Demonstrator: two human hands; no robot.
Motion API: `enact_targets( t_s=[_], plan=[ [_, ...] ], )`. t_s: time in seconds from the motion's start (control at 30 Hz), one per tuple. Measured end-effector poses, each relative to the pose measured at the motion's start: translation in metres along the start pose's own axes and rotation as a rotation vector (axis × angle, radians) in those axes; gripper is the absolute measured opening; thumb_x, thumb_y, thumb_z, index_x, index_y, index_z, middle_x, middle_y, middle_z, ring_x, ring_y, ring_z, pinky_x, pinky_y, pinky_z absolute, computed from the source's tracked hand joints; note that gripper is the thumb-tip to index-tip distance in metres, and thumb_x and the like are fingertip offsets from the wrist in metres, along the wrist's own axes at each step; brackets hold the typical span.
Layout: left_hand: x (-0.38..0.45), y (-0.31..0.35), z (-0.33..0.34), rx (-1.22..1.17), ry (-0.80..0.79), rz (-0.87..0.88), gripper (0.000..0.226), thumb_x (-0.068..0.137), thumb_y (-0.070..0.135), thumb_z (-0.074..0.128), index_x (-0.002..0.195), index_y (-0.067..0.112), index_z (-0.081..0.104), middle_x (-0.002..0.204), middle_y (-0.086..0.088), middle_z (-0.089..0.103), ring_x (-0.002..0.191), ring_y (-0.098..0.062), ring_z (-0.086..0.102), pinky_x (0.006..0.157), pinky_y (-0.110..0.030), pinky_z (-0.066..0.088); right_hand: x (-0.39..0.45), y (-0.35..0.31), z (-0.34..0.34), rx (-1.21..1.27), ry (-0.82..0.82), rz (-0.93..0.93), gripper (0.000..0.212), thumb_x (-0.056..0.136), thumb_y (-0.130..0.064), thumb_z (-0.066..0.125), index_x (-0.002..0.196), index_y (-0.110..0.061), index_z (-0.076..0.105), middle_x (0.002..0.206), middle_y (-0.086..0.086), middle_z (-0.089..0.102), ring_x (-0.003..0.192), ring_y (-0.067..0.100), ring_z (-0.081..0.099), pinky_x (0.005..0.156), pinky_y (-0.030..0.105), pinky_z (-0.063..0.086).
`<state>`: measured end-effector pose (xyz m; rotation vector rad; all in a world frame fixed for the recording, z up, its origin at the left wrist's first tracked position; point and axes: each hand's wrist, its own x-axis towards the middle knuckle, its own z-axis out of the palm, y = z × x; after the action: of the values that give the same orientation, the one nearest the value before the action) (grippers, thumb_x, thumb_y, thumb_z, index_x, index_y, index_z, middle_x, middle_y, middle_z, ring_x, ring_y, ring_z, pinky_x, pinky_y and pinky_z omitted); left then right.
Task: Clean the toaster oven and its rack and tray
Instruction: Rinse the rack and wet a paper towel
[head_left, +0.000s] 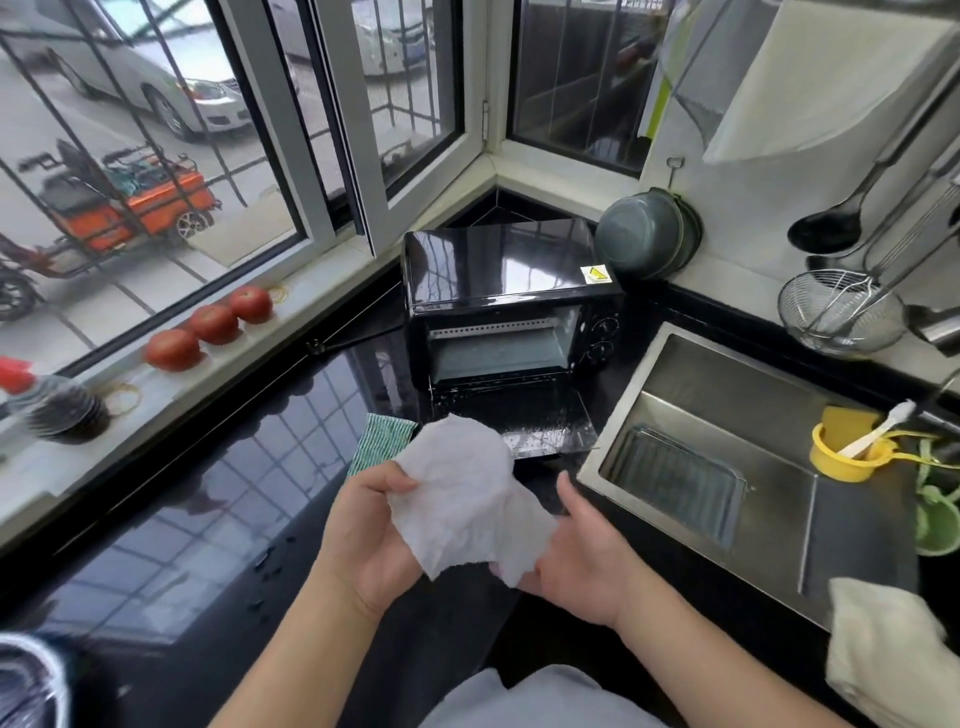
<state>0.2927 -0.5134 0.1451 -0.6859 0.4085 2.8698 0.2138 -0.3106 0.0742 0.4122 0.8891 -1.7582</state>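
A black toaster oven (506, 270) stands in the counter's corner with its glass door (524, 421) folded down flat and wet. Its cavity looks bare inside. The rack and tray (675, 478) lie in the steel sink (779, 525) to the right. In front of the door I hold a crumpled white wipe (467, 493) with both hands. My left hand (371, 535) pinches its left side between thumb and fingers. My right hand (582, 561) grips its lower right part. A green striped cloth (382, 441) lies on the counter just left of the door.
Three tomatoes (210, 325) sit on the window sill. A yellow cup (844, 452) with a white brush stands on the sink edge, and a beige cloth (888, 654) hangs over its front rim. Ladles and a wire strainer (836, 312) hang at right. Water drops dot the black counter (208, 519).
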Motion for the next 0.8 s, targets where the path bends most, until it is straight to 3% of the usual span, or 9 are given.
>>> enact_targets(
  t_s=[0.07, 0.17, 0.27, 0.37, 0.47, 0.53, 0.63, 0.8],
  plan=[
    [-0.002, 0.003, -0.002, 0.016, 0.023, 0.024, 0.075, 0.079, 0.0, 0.028, 0.152, 0.002, 0.046, 0.151, -0.026, 0.049, 0.137, -0.046, 0.049, 0.104, -0.062, 0.048, 0.011, 0.017, 0.001, -0.034, 0.053, 0.072, 0.096, 0.082, -0.081, 0.043, 0.137, -0.004, 0.056, 0.139, 0.023, 0.054, 0.131, 0.038, 0.051, 0.111, 0.053, 0.038],
    [-0.008, 0.006, -0.004, 0.048, 0.086, 0.025, 0.074, 0.08, 0.001, 0.029, 0.152, 0.003, 0.046, 0.15, -0.026, 0.05, 0.136, -0.046, 0.051, 0.108, -0.059, 0.046, 0.024, 0.027, 0.009, -0.035, -0.056, 0.064, 0.089, 0.086, -0.077, 0.044, 0.137, -0.006, 0.057, 0.143, 0.02, 0.052, 0.135, 0.037, 0.047, 0.119, 0.052, 0.025],
    [-0.019, 0.018, -0.013, 0.107, 0.158, 0.011, 0.069, 0.081, -0.003, 0.03, 0.148, -0.001, 0.048, 0.144, -0.031, 0.053, 0.128, -0.05, 0.056, 0.111, -0.06, 0.042, 0.027, 0.013, 0.019, -0.034, -0.035, -0.1, 0.055, 0.098, -0.043, 0.057, 0.135, -0.003, 0.056, 0.139, 0.018, 0.056, 0.132, 0.035, 0.051, 0.115, 0.048, 0.035],
    [-0.025, 0.026, -0.03, 0.292, 0.304, -0.027, 0.057, 0.085, -0.006, 0.034, 0.139, -0.004, 0.052, 0.133, -0.034, 0.062, 0.119, -0.052, 0.063, 0.106, -0.062, 0.044, 0.028, -0.001, 0.014, -0.266, 0.131, -0.262, 0.037, 0.098, -0.026, 0.059, 0.121, 0.001, 0.065, 0.125, 0.018, 0.066, 0.114, 0.028, 0.064, 0.096, 0.038, 0.05],
    [-0.02, 0.018, -0.05, 0.411, 0.458, -0.092, 0.044, 0.093, -0.003, 0.036, 0.133, -0.006, 0.054, 0.124, -0.03, 0.068, 0.107, -0.047, 0.071, 0.096, -0.059, 0.052, 0.029, -0.001, 0.011, -0.655, 0.311, -0.331, 0.033, 0.095, -0.037, 0.06, 0.104, -0.009, 0.074, 0.108, 0.011, 0.073, 0.104, 0.026, 0.068, 0.099, 0.041, 0.05],
    [-0.013, 0.01, -0.06, 0.448, 0.505, -0.146, 0.041, 0.098, 0.0, 0.037, 0.135, -0.005, 0.053, 0.125, -0.029, 0.068, 0.111, -0.046, 0.069, 0.1, -0.06, 0.051, 0.03, -0.002, 0.003, -0.809, 0.407, -0.337, 0.033, 0.091, -0.039, 0.064, 0.1, -0.009, 0.073, 0.104, 0.012, 0.074, 0.098, 0.026, 0.07, 0.096, 0.046, 0.053],
    [-0.002, -0.003, -0.068, 0.422, 0.516, -0.216, 0.037, 0.099, -0.002, 0.037, 0.13, -0.003, 0.056, 0.124, -0.028, 0.069, 0.116, -0.047, 0.067, 0.106, -0.064, 0.045, 0.022, -0.015, -0.015, -0.635, 0.386, -0.227, 0.017, 0.094, -0.016, 0.064, 0.106, -0.004, 0.069, 0.103, 0.013, 0.075, 0.095, 0.027, 0.072, 0.085, 0.043, 0.056],
    [0.016, -0.024, -0.057, 0.319, 0.476, -0.249, 0.038, 0.097, -0.006, 0.037, 0.131, -0.005, 0.055, 0.122, -0.031, 0.069, 0.11, -0.048, 0.069, 0.102, -0.065, 0.046, 0.006, -0.041, -0.049, -0.628, 0.407, 0.003, 0.022, 0.1, -0.01, 0.054, 0.117, -0.006, 0.067, 0.105, 0.012, 0.075, 0.102, 0.03, 0.07, 0.089, 0.044, 0.054]
  ],
)
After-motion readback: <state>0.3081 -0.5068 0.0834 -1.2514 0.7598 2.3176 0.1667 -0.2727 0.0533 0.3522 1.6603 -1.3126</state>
